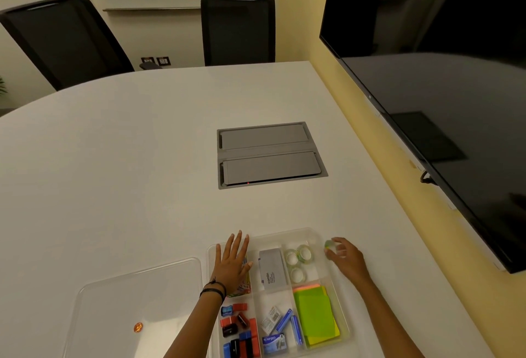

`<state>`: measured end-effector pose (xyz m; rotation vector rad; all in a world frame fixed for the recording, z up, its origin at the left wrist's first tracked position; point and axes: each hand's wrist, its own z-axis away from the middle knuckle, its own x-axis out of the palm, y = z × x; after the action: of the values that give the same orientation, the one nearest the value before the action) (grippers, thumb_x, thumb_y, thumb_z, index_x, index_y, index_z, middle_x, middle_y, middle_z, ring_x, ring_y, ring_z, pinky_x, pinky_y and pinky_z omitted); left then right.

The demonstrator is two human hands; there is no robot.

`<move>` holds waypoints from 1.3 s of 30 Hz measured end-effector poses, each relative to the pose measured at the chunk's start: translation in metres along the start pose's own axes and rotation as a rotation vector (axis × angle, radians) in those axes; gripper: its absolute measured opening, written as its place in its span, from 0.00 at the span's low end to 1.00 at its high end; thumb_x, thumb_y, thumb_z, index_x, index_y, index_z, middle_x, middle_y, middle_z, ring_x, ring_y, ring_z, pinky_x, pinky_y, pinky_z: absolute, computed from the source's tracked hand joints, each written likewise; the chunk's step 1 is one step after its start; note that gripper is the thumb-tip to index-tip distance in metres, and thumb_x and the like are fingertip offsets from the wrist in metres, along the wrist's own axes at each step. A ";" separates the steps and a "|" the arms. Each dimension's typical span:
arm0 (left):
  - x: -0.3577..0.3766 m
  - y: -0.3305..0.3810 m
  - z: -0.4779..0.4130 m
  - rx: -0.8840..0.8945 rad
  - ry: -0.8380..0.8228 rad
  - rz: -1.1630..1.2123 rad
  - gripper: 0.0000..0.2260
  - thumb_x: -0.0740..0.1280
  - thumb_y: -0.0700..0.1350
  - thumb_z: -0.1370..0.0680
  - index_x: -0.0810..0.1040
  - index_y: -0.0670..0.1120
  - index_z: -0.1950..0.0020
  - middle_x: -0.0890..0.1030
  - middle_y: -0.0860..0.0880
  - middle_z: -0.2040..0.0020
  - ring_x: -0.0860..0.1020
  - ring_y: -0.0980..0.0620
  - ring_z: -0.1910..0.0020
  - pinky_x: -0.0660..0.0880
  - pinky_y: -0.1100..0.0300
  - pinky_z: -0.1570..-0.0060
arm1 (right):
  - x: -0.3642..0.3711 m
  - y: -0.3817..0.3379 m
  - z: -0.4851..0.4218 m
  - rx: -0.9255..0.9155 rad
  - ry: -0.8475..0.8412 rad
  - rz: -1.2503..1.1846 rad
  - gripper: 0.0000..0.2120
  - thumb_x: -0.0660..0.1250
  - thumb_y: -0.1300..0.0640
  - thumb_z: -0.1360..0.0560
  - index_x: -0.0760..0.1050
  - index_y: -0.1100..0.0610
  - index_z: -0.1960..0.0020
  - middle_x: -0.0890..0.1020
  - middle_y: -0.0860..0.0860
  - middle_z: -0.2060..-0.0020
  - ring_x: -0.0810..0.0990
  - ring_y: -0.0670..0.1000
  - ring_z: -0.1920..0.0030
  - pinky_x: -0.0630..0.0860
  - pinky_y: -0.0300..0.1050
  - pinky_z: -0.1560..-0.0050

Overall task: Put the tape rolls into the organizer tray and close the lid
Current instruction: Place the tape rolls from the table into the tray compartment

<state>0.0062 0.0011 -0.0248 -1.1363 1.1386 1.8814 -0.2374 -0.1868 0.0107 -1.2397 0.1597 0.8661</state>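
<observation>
- The white table [128, 172] fills most of the frame, with a grey hatch panel [270, 155] set into it at the centre.
- A dark screen [441, 87] hangs on the yellow wall at the right of the frame, and two black chairs [237, 30] stand behind the table at the top.
- The clear lid [136, 300] lies flat on the table at the lower left, just beside the tray and not on it.
- The clear organizer tray [313, 232] sits at the lower centre, open, with several compartments.
- Green sticky notes [316, 315] fill its lower right compartment, and a grey box [271, 269] lies in the upper middle one.
- The left hand [232, 261] rests flat on the upper left part of the tray, fingers spread apart and holding nothing.
- The right hand [345, 258] is just outside the tray's right wall, its fingers closed around a greenish tape roll [330, 244].
- Three tape rolls [299, 261] lie already in the upper right compartment, close together.
</observation>
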 end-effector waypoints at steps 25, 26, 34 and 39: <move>0.007 -0.007 -0.002 0.023 0.081 0.008 0.41 0.56 0.54 0.20 0.15 0.68 0.47 0.40 0.38 0.26 0.26 0.60 0.33 0.35 0.41 0.31 | 0.049 -0.026 0.028 -0.241 -0.313 0.615 0.24 0.67 0.51 0.26 0.67 0.57 0.34 0.73 0.57 0.38 0.75 0.56 0.39 0.73 0.44 0.44; 0.006 -0.006 -0.001 0.019 0.076 0.013 0.41 0.56 0.54 0.20 0.15 0.68 0.47 0.40 0.38 0.26 0.32 0.56 0.29 0.36 0.41 0.31 | 0.049 -0.026 0.028 -0.243 -0.317 0.641 0.24 0.67 0.50 0.26 0.67 0.57 0.34 0.73 0.56 0.38 0.75 0.56 0.40 0.73 0.44 0.45; 0.002 -0.003 0.002 0.048 0.133 0.021 0.44 0.60 0.51 0.21 0.17 0.69 0.44 0.46 0.36 0.26 0.39 0.55 0.27 0.40 0.37 0.31 | 0.050 -0.026 0.029 -0.244 -0.319 0.779 0.21 0.65 0.52 0.25 0.66 0.57 0.35 0.73 0.57 0.39 0.77 0.57 0.42 0.74 0.45 0.48; -0.007 0.003 0.008 0.045 0.250 0.001 0.33 0.51 0.54 0.19 0.22 0.63 0.36 0.55 0.36 0.26 0.46 0.44 0.25 0.56 0.31 0.36 | 0.051 -0.025 0.024 -0.223 -0.368 0.840 0.20 0.62 0.53 0.24 0.65 0.59 0.35 0.74 0.59 0.39 0.76 0.57 0.41 0.74 0.46 0.46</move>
<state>0.0036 0.0066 -0.0151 -1.3736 1.3092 1.7399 -0.1942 -0.1423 0.0102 -1.1913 0.3012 1.8634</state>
